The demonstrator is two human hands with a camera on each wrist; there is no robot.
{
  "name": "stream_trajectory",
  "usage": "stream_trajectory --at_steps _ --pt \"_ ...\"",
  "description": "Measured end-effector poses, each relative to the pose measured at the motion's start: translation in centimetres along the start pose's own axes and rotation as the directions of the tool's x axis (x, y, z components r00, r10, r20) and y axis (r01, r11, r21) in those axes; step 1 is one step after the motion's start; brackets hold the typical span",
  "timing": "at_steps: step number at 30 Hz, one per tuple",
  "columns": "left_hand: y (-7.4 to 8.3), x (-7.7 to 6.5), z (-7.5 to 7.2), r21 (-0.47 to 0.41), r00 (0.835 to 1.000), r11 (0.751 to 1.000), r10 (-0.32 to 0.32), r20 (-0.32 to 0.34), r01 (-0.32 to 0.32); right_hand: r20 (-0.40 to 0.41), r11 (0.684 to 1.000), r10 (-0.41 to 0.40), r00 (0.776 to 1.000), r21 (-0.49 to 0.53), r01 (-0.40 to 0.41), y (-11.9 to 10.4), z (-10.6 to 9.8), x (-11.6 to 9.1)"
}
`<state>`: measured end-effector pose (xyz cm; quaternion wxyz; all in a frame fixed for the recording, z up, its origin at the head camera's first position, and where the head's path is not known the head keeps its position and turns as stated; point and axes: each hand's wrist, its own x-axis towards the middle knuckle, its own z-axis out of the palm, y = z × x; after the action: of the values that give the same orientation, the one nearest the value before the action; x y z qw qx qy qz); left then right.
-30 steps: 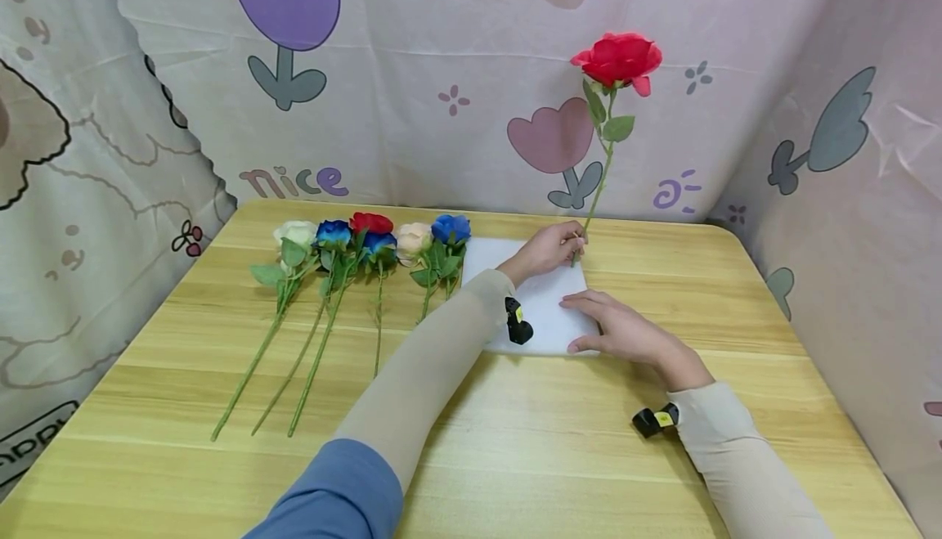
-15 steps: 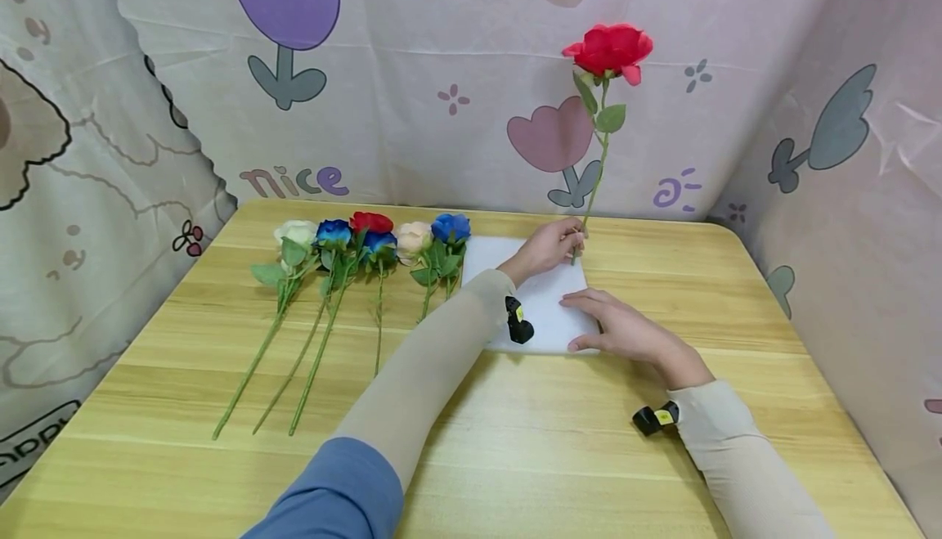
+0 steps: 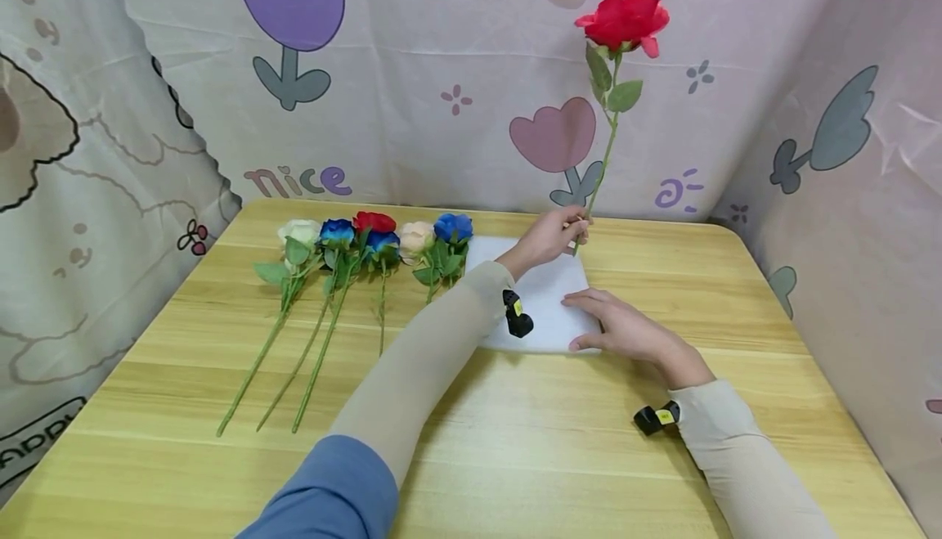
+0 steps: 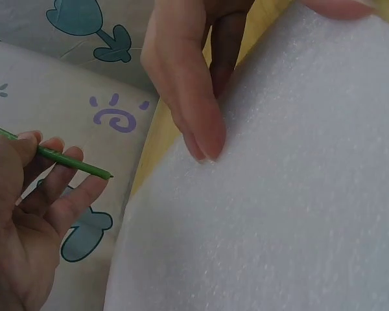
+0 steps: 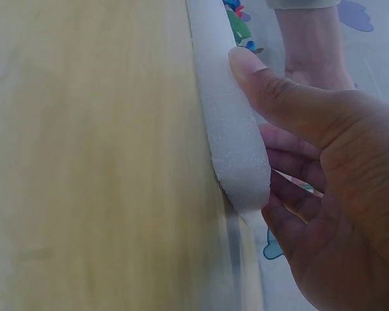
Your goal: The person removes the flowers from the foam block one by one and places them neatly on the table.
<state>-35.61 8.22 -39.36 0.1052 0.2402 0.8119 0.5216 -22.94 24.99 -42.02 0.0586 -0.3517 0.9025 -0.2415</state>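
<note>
My left hand [image 3: 548, 236] pinches the lower stem of a red rose [image 3: 624, 22] and holds it upright over the far right corner of a white foam block [image 3: 548, 302]. In the left wrist view the cut end of the green stem [image 4: 84, 166] lies across the fingers, above and apart from the foam. My right hand [image 3: 633, 330] rests on the block's right side with extended fingers. The right wrist view has its thumb [image 5: 249, 65] on the foam's near edge and its other fingertips along the side.
Left on the wooden table [image 3: 471, 449] lie several roses: a white rose [image 3: 300, 232], blue ones, a red rose [image 3: 374, 222], a peach rose [image 3: 415, 239] and a blue rose [image 3: 452, 226]. A printed cloth [image 3: 412, 146] hangs behind the table and along both sides.
My left hand has lifted the red rose higher, with its bloom ending slightly further right. The right hand stays on the foam block.
</note>
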Motion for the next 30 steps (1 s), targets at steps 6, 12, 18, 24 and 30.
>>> stream_trajectory --at_steps 6,12,18,24,30 --pt "0.4 -0.8 -0.8 0.053 1.0 0.998 0.018 -0.007 -0.018 0.017 1.0 0.028 0.999 0.007 -0.028 -0.1 0.0 0.0" --pt "0.8 -1.5 -1.8 0.04 0.999 0.998 0.046 0.01 -0.047 0.026 0.999 0.034 0.999 -0.001 -0.034 -0.1 0.0 -0.1" --pt "0.9 -2.1 -2.7 0.098 0.999 0.994 0.05 0.003 -0.05 0.032 0.999 0.046 0.998 0.001 -0.046 0.0 0.1 -0.1" --pt "1.4 -3.1 -3.7 0.136 0.998 0.988 0.068 0.009 -0.069 0.033 0.999 0.053 0.998 0.003 -0.053 0.0 0.1 -0.1" --pt "1.8 -3.9 -4.8 0.164 0.998 0.985 0.056 0.027 -0.06 0.027 0.998 0.056 0.998 0.007 -0.056 0.0 0.1 -0.1"
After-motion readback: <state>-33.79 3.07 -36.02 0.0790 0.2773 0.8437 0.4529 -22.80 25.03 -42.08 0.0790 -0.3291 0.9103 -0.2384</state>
